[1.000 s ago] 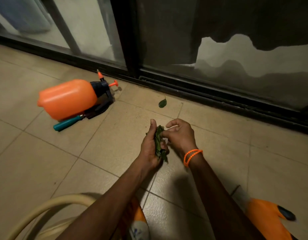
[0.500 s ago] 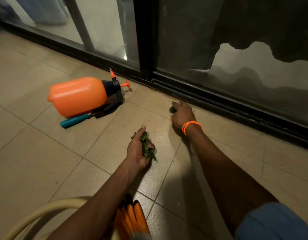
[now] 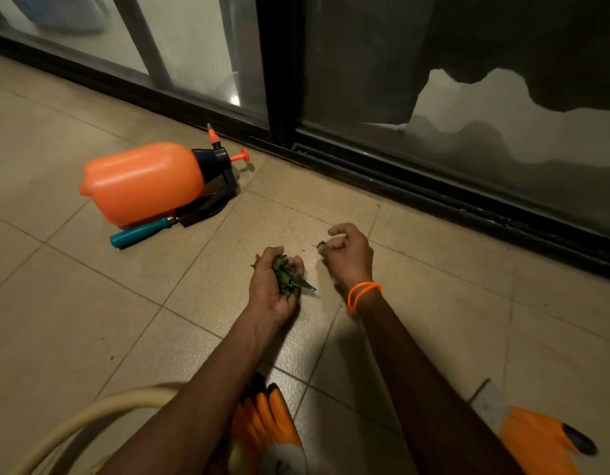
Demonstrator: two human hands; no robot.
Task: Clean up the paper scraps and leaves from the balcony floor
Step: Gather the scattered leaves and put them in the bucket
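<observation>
The left hand [image 3: 272, 286] is cupped palm-up just above the tiled floor [image 3: 91, 303], its fingers curled round a bunch of green leaves [image 3: 286, 275]; the leaves fill the hollow of the palm, and one pointed leaf tip sticks out past the fingers toward the right. The right hand [image 3: 348, 255] hovers close beside it, with an orange bracelet [image 3: 363, 293] at the wrist. Its fingers are bent inward, and the thumb and a fingertip pinch a small dark leaf [image 3: 321, 244], which shows only as a bit at the fingertips.

To the left, an orange pressure sprayer [image 3: 142, 181] lies on its side on the tiles, its dark pump head pointing toward the sliding door track [image 3: 433, 193]. What it holds cannot be told. A teal-handled tool [image 3: 142, 232] lies against its near side. An orange work glove [image 3: 272, 426] lies under the left forearm, another glove [image 3: 543, 443] at the lower right, and a cream hose [image 3: 91, 413] curves through the lower left corner.
</observation>
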